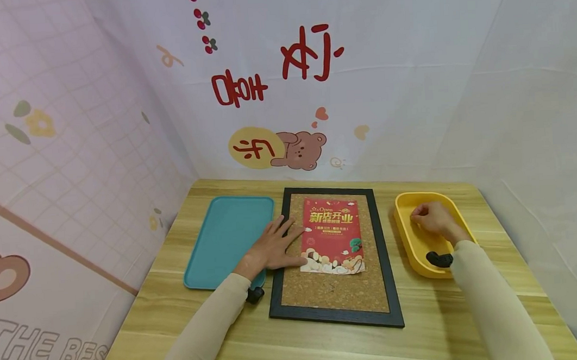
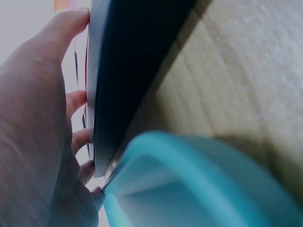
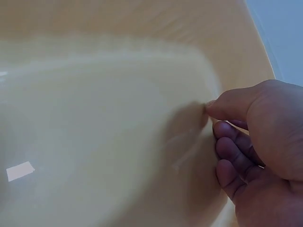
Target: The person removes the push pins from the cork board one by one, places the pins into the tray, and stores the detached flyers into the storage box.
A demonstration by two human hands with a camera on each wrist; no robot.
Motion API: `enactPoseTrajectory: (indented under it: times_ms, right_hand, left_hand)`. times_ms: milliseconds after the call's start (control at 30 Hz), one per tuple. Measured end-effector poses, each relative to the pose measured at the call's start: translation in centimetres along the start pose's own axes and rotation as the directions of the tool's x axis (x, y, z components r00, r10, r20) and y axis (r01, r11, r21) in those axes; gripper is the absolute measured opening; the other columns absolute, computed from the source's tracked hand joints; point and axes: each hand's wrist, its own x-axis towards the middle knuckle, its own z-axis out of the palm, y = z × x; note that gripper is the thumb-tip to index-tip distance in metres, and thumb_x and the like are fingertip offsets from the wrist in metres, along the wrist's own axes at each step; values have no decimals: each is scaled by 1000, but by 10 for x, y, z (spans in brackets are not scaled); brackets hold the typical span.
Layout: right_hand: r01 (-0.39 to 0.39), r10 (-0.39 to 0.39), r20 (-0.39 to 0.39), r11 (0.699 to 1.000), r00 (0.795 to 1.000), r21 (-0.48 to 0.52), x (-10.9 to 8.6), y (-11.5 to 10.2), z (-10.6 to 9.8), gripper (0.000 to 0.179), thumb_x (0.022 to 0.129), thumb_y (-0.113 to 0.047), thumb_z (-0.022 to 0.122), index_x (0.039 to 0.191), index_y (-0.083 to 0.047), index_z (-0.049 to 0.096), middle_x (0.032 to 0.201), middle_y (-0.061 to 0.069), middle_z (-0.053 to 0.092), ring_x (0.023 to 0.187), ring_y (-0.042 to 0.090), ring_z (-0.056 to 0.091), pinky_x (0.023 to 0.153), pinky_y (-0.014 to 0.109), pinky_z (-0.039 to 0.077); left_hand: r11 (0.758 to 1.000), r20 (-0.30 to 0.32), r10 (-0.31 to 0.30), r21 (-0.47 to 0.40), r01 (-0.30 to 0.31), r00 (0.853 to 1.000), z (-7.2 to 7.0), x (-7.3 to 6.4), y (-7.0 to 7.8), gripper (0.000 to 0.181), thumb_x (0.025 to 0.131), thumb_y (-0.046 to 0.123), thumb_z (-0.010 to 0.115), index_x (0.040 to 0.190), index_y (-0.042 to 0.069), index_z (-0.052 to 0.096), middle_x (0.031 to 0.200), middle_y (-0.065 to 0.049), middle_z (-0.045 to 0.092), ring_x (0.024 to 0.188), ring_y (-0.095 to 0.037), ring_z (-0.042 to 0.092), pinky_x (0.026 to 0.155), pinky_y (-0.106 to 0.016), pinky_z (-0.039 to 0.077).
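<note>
A red poster (image 1: 332, 232) with gold lettering lies on a black-framed corkboard (image 1: 333, 294). My left hand (image 1: 274, 246) rests with fingers spread over the board's left edge, its fingertips on the poster's left side. In the left wrist view, thumb and fingers reach over the black frame (image 2: 128, 61). My right hand (image 1: 435, 219) is inside a yellow tray (image 1: 412, 249). In the right wrist view, the right hand's thumb and curled fingers (image 3: 232, 151) come together close to the tray's inner surface (image 3: 118, 118); anything small between the fingertips cannot be made out.
A blue tray (image 1: 223, 238) stands left of the corkboard, under the left wrist. The wooden table (image 1: 326, 346) meets a white printed cloth (image 1: 387, 104) at the back. Black wrist devices (image 1: 255, 295) show beside both sleeves.
</note>
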Motion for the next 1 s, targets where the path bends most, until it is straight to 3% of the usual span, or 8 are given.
enactPoseTrajectory:
  times_ms: [700, 1000]
  right_hand:
    - [8, -8, -31, 1000, 999, -10, -5, -2, -1, 22, 108, -11, 69, 117, 9, 73, 105, 22, 75, 82, 18, 62, 66, 23, 51]
    - [63, -63, -35, 998, 997, -14, -11, -2, -4, 29, 109, -10, 70, 126, 13, 72, 119, 32, 76, 96, 26, 69, 73, 17, 52]
  left_hand:
    - [1000, -10, 7, -7, -7, 1000, 0, 0, 0, 94, 103, 75, 67, 179, 29, 36, 191, -14, 19, 179, -46, 8, 145, -71, 14]
    - [1000, -1, -2, 9, 2, 1000, -1, 0, 1, 97, 102, 78, 65, 180, 30, 33, 192, -11, 16, 180, -44, 5, 146, -69, 11]
